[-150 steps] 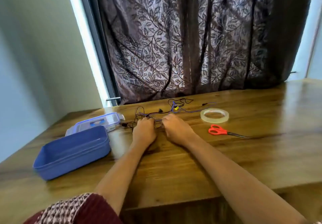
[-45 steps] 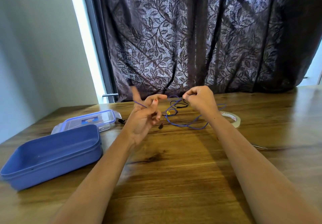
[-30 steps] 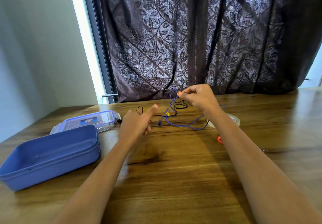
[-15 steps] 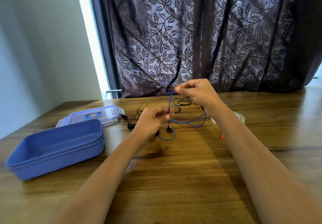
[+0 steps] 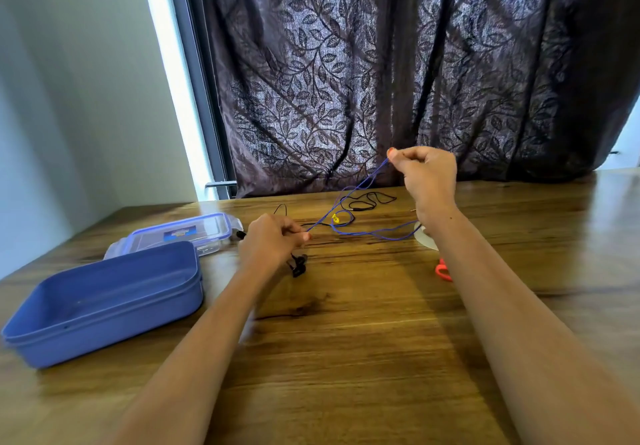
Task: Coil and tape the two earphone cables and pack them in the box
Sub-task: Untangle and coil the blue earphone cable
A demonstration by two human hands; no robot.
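Nearest, the bare worktop (image 5: 346, 358). At left on it sits the open blue box (image 5: 114, 327), nothing inside yet, w/ its clear lid (image 5: 180, 233) lying just behind. The L hand (image 5: 272, 242) is low over the worktop, fingers (image 5: 304, 235) curled and pinching one end of the blue cable (image 5: 360, 185). Two dark earbuds (image 5: 298, 266) dangle just under it. Red scissors (image 5: 443, 271) and the tape roll (image 5: 424, 238) lie to the right, both mostly hidden behind the right forearm. Half a sec ago the hands were close together and the strand ran nearly vertical btwn them. Now the R hand (image 5: 427, 174) has lifted up and away, thumb and forefinger pinching the cable, so the strand runs taut on a diagonal from hand to hand. Prob. means blue is being drawn clear of the tangle: still the separating step, no coil begun, no tape cut. The blue cable is thin, w/ a small yellow tag (image 5: 335, 217), and its slack still trails in a loose loop on the worktop toward the tape. The black cable (image 5: 362, 206) lies farther back in untidy loops, close beside the blue, maybe still crossing it, can't tell. Beyond, a dark leaf-pattern curtain (image 5: 381, 63).
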